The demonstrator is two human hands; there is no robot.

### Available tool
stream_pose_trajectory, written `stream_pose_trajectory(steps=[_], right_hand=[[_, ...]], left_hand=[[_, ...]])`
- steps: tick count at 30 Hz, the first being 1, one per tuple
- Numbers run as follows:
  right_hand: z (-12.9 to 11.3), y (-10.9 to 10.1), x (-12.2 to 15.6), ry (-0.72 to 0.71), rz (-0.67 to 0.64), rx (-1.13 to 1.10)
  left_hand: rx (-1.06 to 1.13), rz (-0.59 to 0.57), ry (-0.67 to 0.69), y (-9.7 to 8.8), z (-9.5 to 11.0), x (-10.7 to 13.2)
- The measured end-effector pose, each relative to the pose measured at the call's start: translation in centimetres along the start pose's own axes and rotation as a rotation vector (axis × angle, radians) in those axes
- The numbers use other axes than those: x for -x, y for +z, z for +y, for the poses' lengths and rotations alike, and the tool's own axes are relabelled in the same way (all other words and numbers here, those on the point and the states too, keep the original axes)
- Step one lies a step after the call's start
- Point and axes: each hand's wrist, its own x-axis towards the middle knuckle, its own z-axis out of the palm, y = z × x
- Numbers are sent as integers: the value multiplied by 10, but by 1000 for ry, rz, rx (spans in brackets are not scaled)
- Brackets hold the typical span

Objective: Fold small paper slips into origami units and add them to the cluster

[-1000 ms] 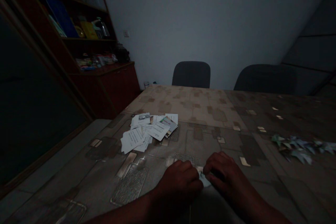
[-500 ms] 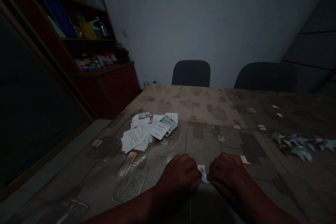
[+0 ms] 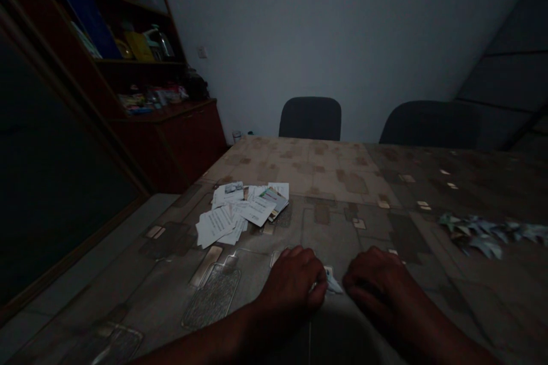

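A small folded piece of pale paper (image 3: 333, 283) sticks out from the fingers of my left hand (image 3: 295, 279), just above the table's near edge. The thumb and fingers of that hand are pinched on it. Its pointed end faces right, towards my right hand (image 3: 377, 285). The right fingers are curled in close beside the tip, with a very narrow gap, and nothing shows in them. Dim light hides the paper's exact folded shape.
Loose printed cards (image 3: 240, 211) lie heaped on the patterned tablecloth (image 3: 317, 177). A row of folded paper pieces (image 3: 488, 234) is at the right. Two chairs (image 3: 310, 118) stand beyond the table. A wooden cabinet (image 3: 188, 137) with filled shelves is at the left.
My right hand has moved slightly right and away from the paper, whose pointed end now shows. My left hand keeps its pinch. The view has shifted a little.
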Motion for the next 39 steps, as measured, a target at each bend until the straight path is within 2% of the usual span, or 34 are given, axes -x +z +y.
stream_pose_trajectory(steps=[5,7,12,16,19,23,29,33,36,39], right_hand=[[2,-8,1,75,-14,-17],[-1,-2,1,75,-41,-39],[-5,20,2,130,-10,-92],[-5,26,3,161,28,-88],[-5,26,5,143,50,-79],[-5,28,8,113,80,-69],[-1,38,13,110,155,-101],[4,40,16,52,177,-129],[6,40,18,34,175,-137],[5,39,17,33,167,-136]], left_hand=[[-21,-60,-31,-5,3,-6],[-14,-74,-43,-6,4,-9],[2,-86,-21,-8,2,-10],[40,-73,30,-8,-5,-3],[71,-72,99,-8,-11,2],[60,-40,126,-4,-16,3],[45,-5,67,-1,-9,-5],[43,-12,34,-3,-9,-6],[80,-39,125,-10,-16,-4],[87,-108,304,-18,-24,-3]])
